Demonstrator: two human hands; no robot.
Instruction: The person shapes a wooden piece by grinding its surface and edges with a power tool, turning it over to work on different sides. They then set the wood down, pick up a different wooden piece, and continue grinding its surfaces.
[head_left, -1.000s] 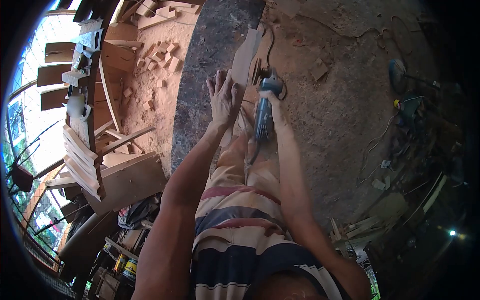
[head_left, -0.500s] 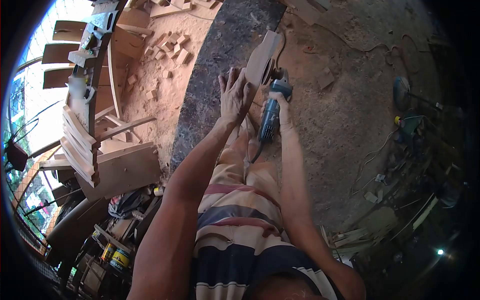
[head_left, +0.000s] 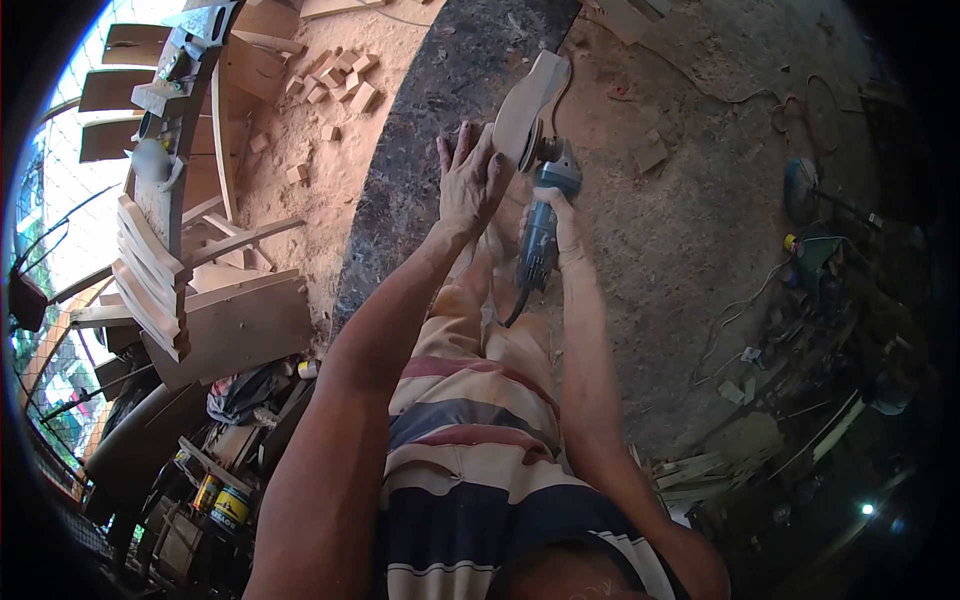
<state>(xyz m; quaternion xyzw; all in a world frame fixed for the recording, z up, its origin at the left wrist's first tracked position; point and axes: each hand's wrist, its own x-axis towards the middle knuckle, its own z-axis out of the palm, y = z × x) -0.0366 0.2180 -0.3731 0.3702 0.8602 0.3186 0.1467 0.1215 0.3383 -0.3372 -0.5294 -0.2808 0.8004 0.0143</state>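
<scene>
A curved, pale wooden piece point(head_left: 524, 105) lies along the edge of the dark bench point(head_left: 420, 90). My left hand point(head_left: 468, 190) holds its near end down, with the fingers partly spread over the wood and bench. The hand hides that end of the piece. In my right hand point(head_left: 562, 215) is a blue-green angle grinder point(head_left: 540, 240), the fingers wrapped round its body. Its round disc point(head_left: 530, 147) meets the right side of the wood, or is very close to it; contact cannot be told for certain. The grinder's cord point(head_left: 519, 305) hangs toward my legs.
Small wood blocks point(head_left: 340, 78) lie scattered in sawdust at the left. Curved wooden parts point(head_left: 148, 275) are stacked beside a flat board point(head_left: 235, 325). A yellow-labelled can point(head_left: 231, 507) stands lower left. On the right, a cord point(head_left: 735, 312) trails over the dusty floor and offcuts point(head_left: 700, 475) lie below.
The grinder has tilted slightly and its disc sits a little farther left and lower along the wood's side. Both hands keep their hold. The whole view has shifted slightly.
</scene>
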